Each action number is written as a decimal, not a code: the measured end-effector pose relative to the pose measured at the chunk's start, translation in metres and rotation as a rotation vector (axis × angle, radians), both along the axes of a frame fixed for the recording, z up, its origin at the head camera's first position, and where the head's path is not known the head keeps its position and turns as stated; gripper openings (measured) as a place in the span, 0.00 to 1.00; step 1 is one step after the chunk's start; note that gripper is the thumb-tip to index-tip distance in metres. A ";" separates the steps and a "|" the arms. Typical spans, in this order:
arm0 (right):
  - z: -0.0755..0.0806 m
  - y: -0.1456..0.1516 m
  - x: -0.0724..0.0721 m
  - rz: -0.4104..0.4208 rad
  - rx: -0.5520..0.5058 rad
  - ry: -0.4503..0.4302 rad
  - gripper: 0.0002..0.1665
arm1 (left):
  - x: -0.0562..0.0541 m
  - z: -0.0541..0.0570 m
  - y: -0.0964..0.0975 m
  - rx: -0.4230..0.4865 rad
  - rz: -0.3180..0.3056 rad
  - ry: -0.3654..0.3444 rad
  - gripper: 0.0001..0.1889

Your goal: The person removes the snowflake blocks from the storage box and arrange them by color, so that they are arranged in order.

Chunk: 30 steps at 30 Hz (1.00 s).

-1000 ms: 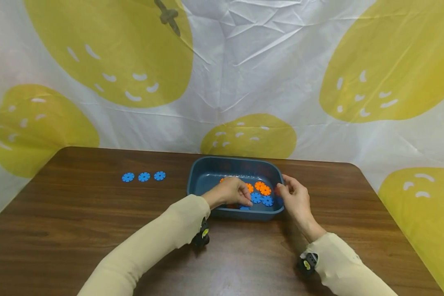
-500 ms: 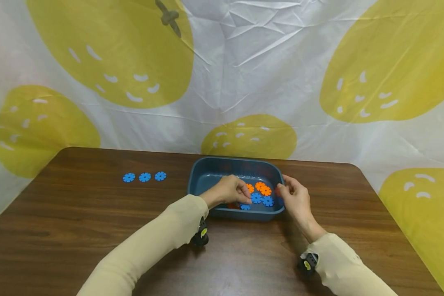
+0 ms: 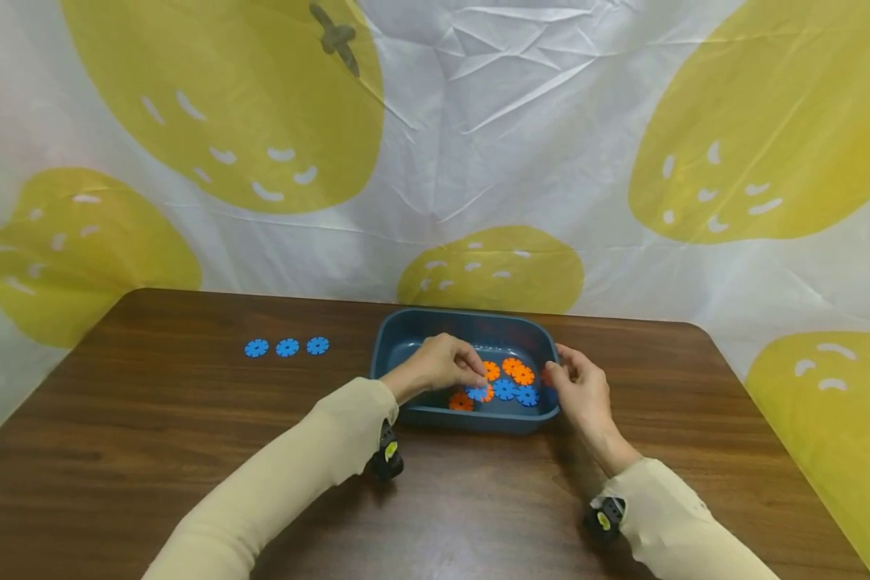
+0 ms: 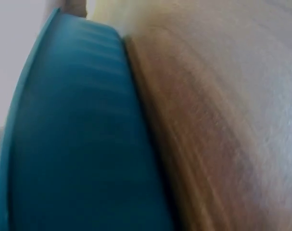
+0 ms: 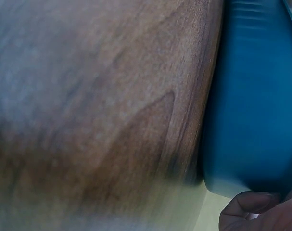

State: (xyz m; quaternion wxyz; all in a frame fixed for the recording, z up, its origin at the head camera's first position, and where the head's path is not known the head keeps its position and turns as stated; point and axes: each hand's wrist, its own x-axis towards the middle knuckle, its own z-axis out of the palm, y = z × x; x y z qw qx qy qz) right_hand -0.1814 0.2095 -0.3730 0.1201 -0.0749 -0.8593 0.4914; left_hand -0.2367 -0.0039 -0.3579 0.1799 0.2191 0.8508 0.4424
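A dark blue-grey plastic basin (image 3: 420,415) sits at the middle of the table. My left hand (image 3: 442,361) is over it, thumb and fingers pinching a blue notched disc (image 3: 476,394) that overlaps an orange disc in the head view. My right hand (image 3: 583,395) grips the basin's right end, thumb at the rim and fingers behind the outer wall. Beside the left hand in the basin lie blue discs (image 3: 527,395) and orange notched discs (image 3: 524,375). Another orange disc (image 3: 461,401) lies by the front wall. In the right wrist view, curled fingers (image 5: 247,204) show at the basin's end.
Three blue discs (image 3: 287,347) lie in a row on the brown wooden table (image 3: 152,419), left of the basin. A white cloth (image 3: 319,258) with yellow fruit shapes hangs right behind the table's back edge.
My left hand has drawn slightly left and up, and the blue disc from near the front wall has come with it. Orange discs beneath now show. The right hand stays at the rim.
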 end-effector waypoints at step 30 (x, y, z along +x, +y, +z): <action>-0.001 0.005 -0.005 -0.010 -0.004 0.025 0.20 | -0.029 0.024 -0.153 0.119 0.316 -0.031 0.17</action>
